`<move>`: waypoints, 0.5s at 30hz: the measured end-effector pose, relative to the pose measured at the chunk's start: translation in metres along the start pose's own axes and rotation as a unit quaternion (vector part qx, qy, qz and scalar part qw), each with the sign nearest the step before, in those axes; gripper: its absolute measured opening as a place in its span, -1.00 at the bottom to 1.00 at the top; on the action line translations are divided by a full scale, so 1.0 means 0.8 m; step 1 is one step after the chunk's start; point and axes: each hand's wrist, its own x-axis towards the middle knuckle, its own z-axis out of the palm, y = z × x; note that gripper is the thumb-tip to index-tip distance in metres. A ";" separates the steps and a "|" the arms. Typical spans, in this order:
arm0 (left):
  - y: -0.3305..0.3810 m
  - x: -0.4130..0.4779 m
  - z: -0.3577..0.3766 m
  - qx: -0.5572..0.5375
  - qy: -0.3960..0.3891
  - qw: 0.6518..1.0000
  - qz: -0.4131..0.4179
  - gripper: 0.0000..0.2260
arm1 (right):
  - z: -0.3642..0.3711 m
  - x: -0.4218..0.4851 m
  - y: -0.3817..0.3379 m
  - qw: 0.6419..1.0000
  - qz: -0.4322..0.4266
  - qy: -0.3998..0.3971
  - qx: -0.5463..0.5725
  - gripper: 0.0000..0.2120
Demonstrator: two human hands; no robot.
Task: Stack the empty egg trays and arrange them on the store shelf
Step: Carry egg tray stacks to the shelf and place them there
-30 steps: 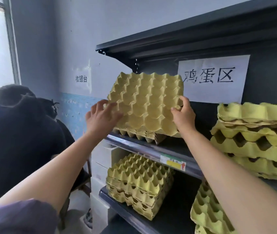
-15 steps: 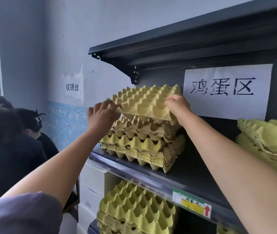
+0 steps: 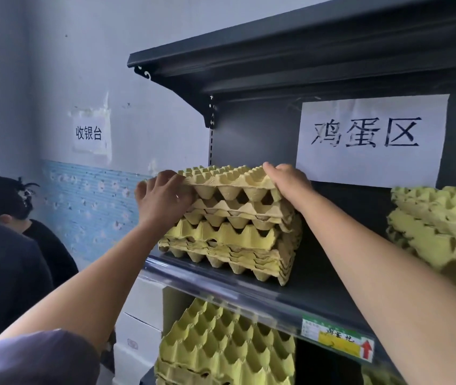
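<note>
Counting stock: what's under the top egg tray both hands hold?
Beneath the top egg tray, a loosely nested stack of yellow trays stands on the dark shelf. The left hand covers its upper left corner.

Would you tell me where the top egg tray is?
Head view, centre: the top egg tray caps the stack on the shelf, between left hand and right hand.

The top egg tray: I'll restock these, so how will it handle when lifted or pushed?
The top egg tray is probably light and fairly stiff: the left hand and right hand hold it level by its edges. Its cups likely nest into the uneven stack below, so pushing may shift the pile.
</note>
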 end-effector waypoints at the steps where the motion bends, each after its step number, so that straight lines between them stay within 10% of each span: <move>1: -0.001 0.000 0.000 -0.003 -0.002 1.000 0.004 -0.38 | 0.001 -0.001 0.000 1.000 -0.007 0.008 0.007 -0.51; 15: 0.047 -0.017 -0.039 -0.065 0.014 0.994 0.089 -0.63 | -0.050 -0.081 0.004 0.960 -0.136 0.194 -0.147 -0.70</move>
